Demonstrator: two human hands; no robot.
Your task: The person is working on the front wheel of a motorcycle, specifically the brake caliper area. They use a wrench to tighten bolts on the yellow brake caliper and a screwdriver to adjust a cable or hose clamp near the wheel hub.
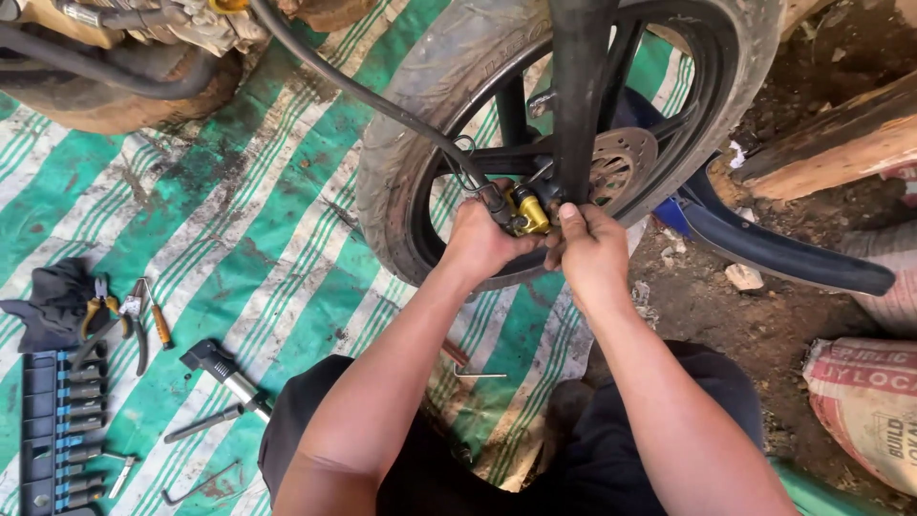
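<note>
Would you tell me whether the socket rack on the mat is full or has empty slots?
Mostly full: the socket rack shows sockets along its visible length; its lower end is cut off, so gaps cannot be ruled out.

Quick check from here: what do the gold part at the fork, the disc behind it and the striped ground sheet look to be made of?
Gold brake caliper, between the left hand and right hand: probably cast metal with a gold coating, judging by its hard glint.
Brake disc: likely bare steel, dull grey with drilled holes.
Striped ground sheet: apparently woven plastic tarpaulin, green and white, creased and oil-stained.

Bright even daylight, soft shadows, sharp focus, slight wide-angle bending at edges.
</note>
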